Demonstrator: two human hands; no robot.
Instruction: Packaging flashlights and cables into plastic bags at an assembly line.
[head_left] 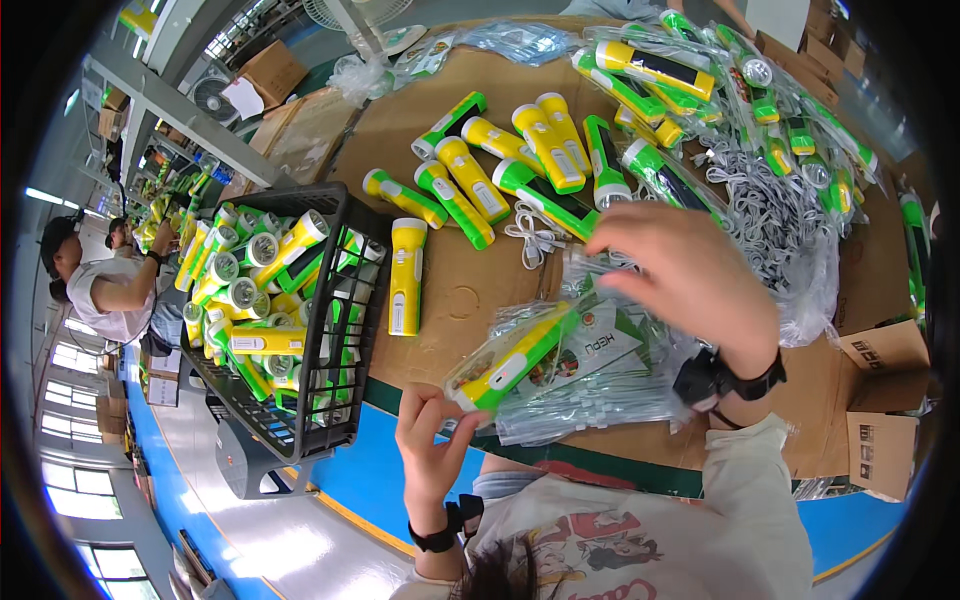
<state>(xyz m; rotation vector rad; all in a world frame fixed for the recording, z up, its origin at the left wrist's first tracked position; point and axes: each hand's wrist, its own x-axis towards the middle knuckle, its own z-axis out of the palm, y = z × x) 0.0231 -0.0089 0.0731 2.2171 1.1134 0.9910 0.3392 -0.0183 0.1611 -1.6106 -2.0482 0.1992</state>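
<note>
A yellow and green flashlight (520,357) lies slantwise inside a clear plastic bag, over a stack of flat printed clear bags (600,400). At its lower left end, my left hand (432,440) pinches the corner of the bag between thumb and fingers. My right hand (685,275) hovers over the upper right end of the bagged flashlight, its fingers apart and slightly blurred. Just beyond that hand, a coiled white cable (533,237) rests on the cardboard. Several loose flashlights (470,180) lie beyond it, and one yellow flashlight (406,277) stands apart near the crate.
A black plastic crate (330,330) full of flashlights stands at the left table edge. To the right are a heap of white cables (765,220) and bagged flashlights (655,70). An open cardboard box (885,400) sits at far right. Another person (110,270) works at far left.
</note>
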